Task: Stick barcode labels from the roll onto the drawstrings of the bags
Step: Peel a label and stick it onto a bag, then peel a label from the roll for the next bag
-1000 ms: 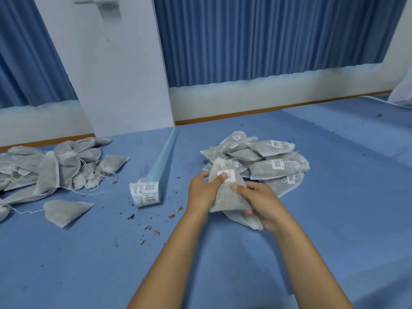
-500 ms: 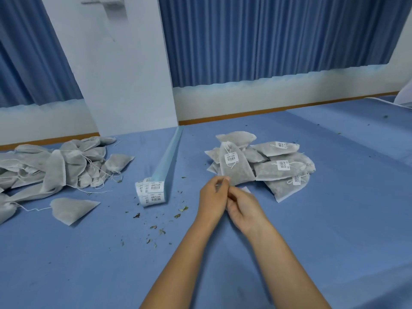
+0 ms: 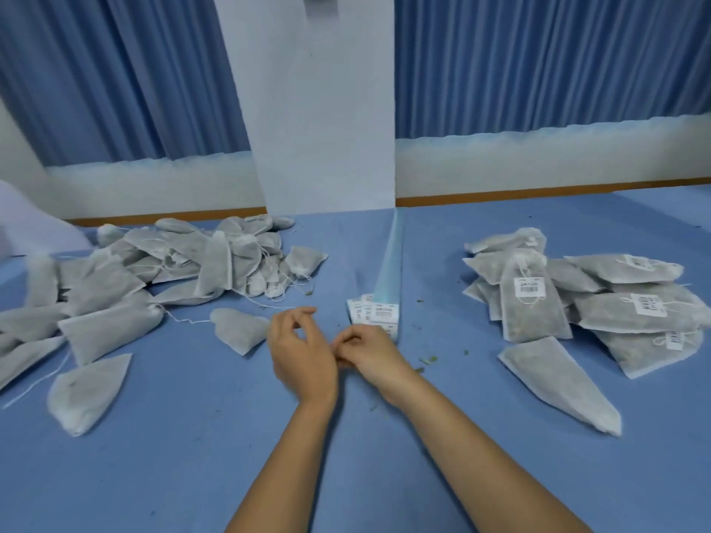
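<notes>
Now | left hand (image 3: pixel 302 353) loosely curled, empty, beside grey fabric drawstring bag (image 3: pixel 239 333) | right hand (image 3: pixel 365 352) fingers bunched, contents untellable | white barcode label roll (image 3: pixel 379 315) just beyond it on blue table (image 3: pixel 184 475), likely parked between unlabelled pile (image 3: pixel 173 263) and labelled pile (image 3: pixel 584 298) for easy reach

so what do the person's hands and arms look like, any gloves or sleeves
No gloves: the left hand and the right hand are bare. The left forearm and the right forearm are bare too, with no sleeve in view down to the picture's bottom edge. No watch, ring, bracelet or marking shows on either.
</notes>
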Available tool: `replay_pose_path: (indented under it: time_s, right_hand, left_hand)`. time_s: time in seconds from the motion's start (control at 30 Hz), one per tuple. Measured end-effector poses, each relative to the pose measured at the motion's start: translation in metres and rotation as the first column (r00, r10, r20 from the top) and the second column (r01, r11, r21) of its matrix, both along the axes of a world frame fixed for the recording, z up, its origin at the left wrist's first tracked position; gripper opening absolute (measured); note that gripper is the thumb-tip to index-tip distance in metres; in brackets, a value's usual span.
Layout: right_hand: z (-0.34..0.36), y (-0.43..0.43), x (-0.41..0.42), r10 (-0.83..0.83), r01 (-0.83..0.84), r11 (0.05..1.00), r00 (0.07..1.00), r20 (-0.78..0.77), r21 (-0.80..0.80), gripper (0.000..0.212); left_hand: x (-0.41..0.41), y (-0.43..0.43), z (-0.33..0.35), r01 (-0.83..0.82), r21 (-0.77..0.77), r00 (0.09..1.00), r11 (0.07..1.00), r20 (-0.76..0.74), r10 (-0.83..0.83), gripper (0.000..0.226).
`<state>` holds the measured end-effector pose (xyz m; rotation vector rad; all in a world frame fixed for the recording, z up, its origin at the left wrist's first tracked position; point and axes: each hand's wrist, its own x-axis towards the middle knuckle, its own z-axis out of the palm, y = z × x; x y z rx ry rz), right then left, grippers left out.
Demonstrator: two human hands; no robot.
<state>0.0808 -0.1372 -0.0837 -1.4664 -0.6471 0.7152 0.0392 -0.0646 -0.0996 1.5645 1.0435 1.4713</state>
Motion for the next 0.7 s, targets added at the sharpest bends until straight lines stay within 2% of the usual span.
replay_pose_path:
  time_s: [0.07,0.1,0.2,0.27,0.3,0.37,0.43,0.5,0.57,0.6,0.63,0.7]
  right_hand:
    - [-0.011,0.012,-0.004,0.093,-0.081,0.991,0.989,0.114,-0.105,0.023]
    - [-0.016,0.014,-0.004,0.116,-0.097,0.985,0.984,0.137,-0.140,0.025]
    - [-0.023,0.017,0.001,0.158,-0.121,0.974,0.968,0.194,-0.191,0.022]
    - [-0.022,0.018,0.003,0.179,-0.137,0.970,0.961,0.213,-0.201,0.020]
    - [-0.021,0.018,0.003,0.197,-0.155,0.968,0.956,0.217,-0.195,0.019]
    - [-0.016,0.016,0.002,0.253,-0.215,0.962,0.931,0.262,-0.166,0.016]
    - [-0.008,0.012,0.001,0.283,-0.279,0.959,0.911,0.300,-0.057,0.016]
    - [0.001,0.006,0.001,0.216,-0.269,0.956,0.915,0.341,0.116,0.024]
    - [0.006,0.000,0.007,0.107,-0.222,0.951,0.888,0.446,0.214,0.041]
    - [0.006,-0.002,0.010,0.068,-0.206,0.955,0.854,0.515,0.215,0.050]
    - [0.007,-0.005,0.014,0.051,-0.197,0.962,0.812,0.582,0.190,0.057]
    - [0.006,-0.009,0.018,0.080,-0.204,0.973,0.733,0.675,0.106,0.067]
  left_hand:
    - [-0.010,0.036,-0.001,-0.229,-0.045,0.962,0.972,-0.162,0.219,0.018]
    - [-0.015,0.053,-0.002,-0.274,-0.073,0.923,0.959,-0.301,0.241,0.026]
    - [-0.023,0.086,-0.008,-0.293,-0.201,0.764,0.935,-0.637,0.103,0.044]
    - [-0.023,0.093,-0.016,-0.261,-0.173,0.687,0.950,-0.724,0.057,0.043]
    - [-0.022,0.094,-0.018,-0.233,-0.155,0.694,0.960,-0.718,0.052,0.041]
    - [-0.018,0.096,-0.016,-0.167,-0.169,0.768,0.971,-0.640,0.020,0.032]
    - [-0.018,0.094,-0.012,-0.103,-0.197,0.823,0.975,-0.567,-0.028,0.022]
    - [-0.023,0.091,-0.005,-0.020,-0.224,0.872,0.974,-0.480,-0.093,0.020]
    - [-0.028,0.086,0.006,0.196,-0.289,0.924,0.937,-0.267,-0.275,0.026]
    - [-0.030,0.083,0.012,0.332,-0.304,0.908,0.893,-0.151,-0.390,0.024]
    - [-0.033,0.081,0.015,0.437,-0.290,0.869,0.851,-0.107,-0.483,0.022]
    - [-0.034,0.074,0.017,0.594,-0.238,0.751,0.769,-0.179,-0.635,0.031]
